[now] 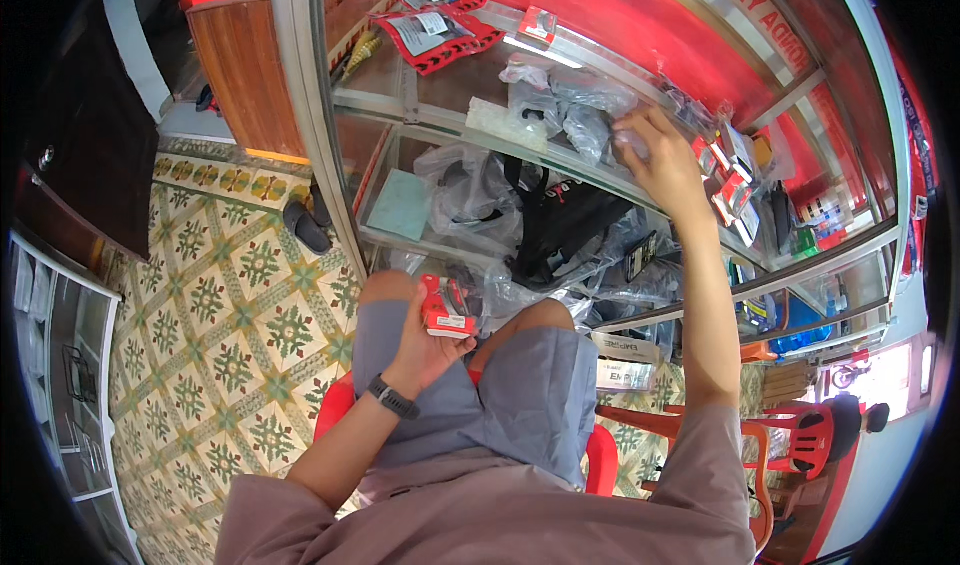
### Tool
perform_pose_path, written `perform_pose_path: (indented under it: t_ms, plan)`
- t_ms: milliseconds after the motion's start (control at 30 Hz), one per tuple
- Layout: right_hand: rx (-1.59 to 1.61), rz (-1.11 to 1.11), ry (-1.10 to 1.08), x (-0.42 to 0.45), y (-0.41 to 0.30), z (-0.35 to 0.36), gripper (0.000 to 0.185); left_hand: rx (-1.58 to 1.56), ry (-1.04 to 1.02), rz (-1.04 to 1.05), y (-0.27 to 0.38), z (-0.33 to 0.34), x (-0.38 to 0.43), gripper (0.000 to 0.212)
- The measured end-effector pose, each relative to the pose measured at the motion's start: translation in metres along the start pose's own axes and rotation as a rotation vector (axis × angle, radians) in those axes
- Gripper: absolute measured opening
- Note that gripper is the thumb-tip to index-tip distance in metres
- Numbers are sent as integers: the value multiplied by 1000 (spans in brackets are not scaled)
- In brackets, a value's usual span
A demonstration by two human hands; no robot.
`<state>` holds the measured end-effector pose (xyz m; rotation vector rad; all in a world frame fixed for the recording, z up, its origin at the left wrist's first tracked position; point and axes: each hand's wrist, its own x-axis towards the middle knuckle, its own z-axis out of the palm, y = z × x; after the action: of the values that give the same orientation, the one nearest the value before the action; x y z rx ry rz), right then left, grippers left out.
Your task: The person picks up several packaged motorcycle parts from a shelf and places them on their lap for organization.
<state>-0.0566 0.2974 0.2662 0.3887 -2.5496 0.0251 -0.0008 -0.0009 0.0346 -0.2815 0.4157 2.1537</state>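
My left hand (431,351) holds a small red and white cardboard box (448,306) above my lap. On the upper glass shelf, my right hand (660,152) reaches to clear plastic bags (586,131); its fingers are bent at a crumpled bag, and whether they grip it cannot be told. Beside the bags lies a flat whitish wrapped packet (508,124). Another red and white box (538,26) stands at the shelf's back. Two red-edged packets (439,32) lie to the left. More small boxes (735,194) are heaped right of my right wrist.
The cabinet's metal post (304,107) rises at the left. The lower shelf holds a light blue box (400,205), a black bag (570,220) and plastic-wrapped parts (469,190). Sandals (307,227) lie on the tiled floor. Red chairs (806,437) and a person (847,426) are at the far right.
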Motion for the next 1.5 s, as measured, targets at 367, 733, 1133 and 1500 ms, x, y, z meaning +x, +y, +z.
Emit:
perform_pose_path:
  t_ms: [367,733,1133,1500]
  plan:
    - [71,-57,16,8,-21,-20,34,14,-11,-94,-3,5,1,78]
    - [18,-99,-18,11,-10,11,17,-15,-43,-116,0,2,1,68]
    - [-32,-137,84,-52,-35,-11,13,13,-45,-111,-4,9,-1,70]
    - [-95,-29,132,-52,-40,9,52,-15,-265,-12,0,10,-8,77]
